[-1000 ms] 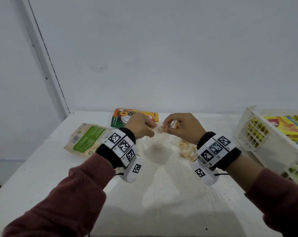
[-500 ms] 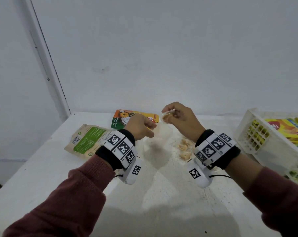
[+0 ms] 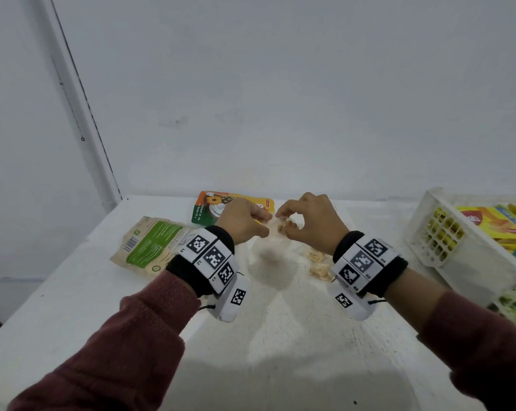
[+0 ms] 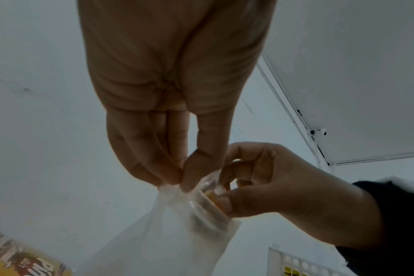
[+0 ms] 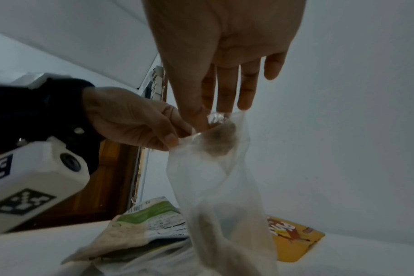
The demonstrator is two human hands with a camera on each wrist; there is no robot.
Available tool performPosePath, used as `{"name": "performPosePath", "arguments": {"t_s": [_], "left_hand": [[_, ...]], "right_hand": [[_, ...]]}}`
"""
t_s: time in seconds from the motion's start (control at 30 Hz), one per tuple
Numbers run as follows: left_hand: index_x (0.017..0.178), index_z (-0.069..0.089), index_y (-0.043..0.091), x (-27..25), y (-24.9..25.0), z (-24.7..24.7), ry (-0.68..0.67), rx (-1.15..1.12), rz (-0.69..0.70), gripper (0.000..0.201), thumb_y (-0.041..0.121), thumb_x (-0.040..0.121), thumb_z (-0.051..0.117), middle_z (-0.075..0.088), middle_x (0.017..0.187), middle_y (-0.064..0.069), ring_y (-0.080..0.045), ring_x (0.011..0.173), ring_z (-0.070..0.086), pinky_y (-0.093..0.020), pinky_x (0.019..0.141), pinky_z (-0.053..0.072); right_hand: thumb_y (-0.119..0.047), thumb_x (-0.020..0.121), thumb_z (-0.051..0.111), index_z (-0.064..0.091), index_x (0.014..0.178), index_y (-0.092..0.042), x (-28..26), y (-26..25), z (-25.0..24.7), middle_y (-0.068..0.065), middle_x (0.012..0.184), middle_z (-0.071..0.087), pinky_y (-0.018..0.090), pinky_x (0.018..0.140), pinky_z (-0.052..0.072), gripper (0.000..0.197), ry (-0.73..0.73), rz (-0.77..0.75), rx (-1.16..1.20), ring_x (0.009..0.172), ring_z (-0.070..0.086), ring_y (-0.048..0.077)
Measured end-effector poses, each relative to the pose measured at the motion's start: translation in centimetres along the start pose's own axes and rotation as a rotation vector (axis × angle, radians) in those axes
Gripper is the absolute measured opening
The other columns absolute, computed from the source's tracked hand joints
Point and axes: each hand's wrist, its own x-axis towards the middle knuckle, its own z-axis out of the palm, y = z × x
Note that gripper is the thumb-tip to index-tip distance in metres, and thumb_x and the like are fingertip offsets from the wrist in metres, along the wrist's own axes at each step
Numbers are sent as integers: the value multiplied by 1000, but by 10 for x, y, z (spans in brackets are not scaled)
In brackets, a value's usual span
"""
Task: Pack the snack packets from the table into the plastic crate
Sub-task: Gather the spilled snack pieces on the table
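Clear, thin plastic forms the small bag (image 3: pixel 273 247) held up over the white bench (image 3: pixel 280 336), just short of its far edge at about twelve o'clock. The left hand (image 3: pixel 245 219) pinches one lip of the mouth, thumb against fingertips; this grip probably keeps the bag open and hanging. The right hand (image 3: pixel 308 222) pinches a brownish snack piece (image 3: pixel 285 225) at the opening, apparently to drop it in. More pale loose pieces (image 3: pixel 319 264) lie on the bench at two o'clock of the bag's foot. A green and beige paper pouch (image 3: pixel 150 244) lies at ten o'clock, an orange and green packet (image 3: pixel 212 207) at eleven, both unpacked. The white perforated plastic crate (image 3: pixel 446 241) at three o'clock already holds yellow packets (image 3: pixel 488 226).
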Motion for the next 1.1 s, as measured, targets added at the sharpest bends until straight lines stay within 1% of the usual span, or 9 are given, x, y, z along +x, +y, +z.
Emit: {"name": "performPosePath", "arguments": {"t_s": [0.13,0.27,0.33,0.43,0.53,0.6,0.77,0.93,1.1], "left_hand": [[109,69,3,2,0,3,10,-15,-7,37,-5,72,67,64,95,-5,-10,83,55,5,54,37],[109,68,3,2,0,5,23,-8,-10,37,-5,74,64,65,100,-5,-6,77,54,7,53,35],[109,68,3,1,1,6,28,-7,-5,36,-5,74,63,67,104,-7,-8,82,54,6,53,35],[110,67,2,1,3,7,37,-4,2,36,-5,75,62,67,111,-11,-9,89,55,3,56,38],[110,67,2,1,5,9,52,-11,-3,36,-5,75,62,67,112,-13,-11,91,57,-9,67,44],[110,67,2,1,6,9,62,-8,-7,36,-5,76,62,67,111,-12,-13,91,58,-15,72,46],[110,67,0,3,7,12,76,-61,-22,34,-4,77,62,67,110,-16,-22,97,64,-32,92,51],[112,66,1,3,7,13,84,-75,-30,32,-1,81,61,67,111,-14,-23,101,63,-29,93,50],[109,67,1,4,6,14,102,-139,-49,26,0,87,53,66,111,-15,-18,82,59,-33,86,54]], "right_hand": [[-42,79,49,54,126,-28,-6,5,-7,-8,113,56,27,85,26,50,-80,-55,-78,100,46,10],[-16,80,57,55,104,-15,-11,28,-20,-3,96,49,24,72,33,24,99,199,158,68,40,-1],[-7,82,59,61,92,-12,-13,43,-21,1,90,54,22,66,36,12,-175,337,50,70,46,8],[-17,81,67,63,111,-7,-20,54,-2,2,98,53,24,75,42,32,-596,362,-143,90,51,15],[-32,77,72,52,124,-11,-22,56,19,5,123,52,32,93,43,55,-743,347,-292,112,51,24],[-35,73,75,54,118,-12,-19,58,27,5,119,54,33,87,45,54,-779,307,-370,107,54,26],[-23,78,69,63,104,-4,-17,52,34,10,102,64,31,70,49,32,-747,210,-497,87,61,27],[-15,83,60,61,90,-2,-9,55,16,-2,73,54,19,57,39,14,-514,360,11,63,49,12],[0,89,38,57,87,-9,3,65,7,3,86,53,21,57,37,20,-313,488,230,65,47,13]]}}
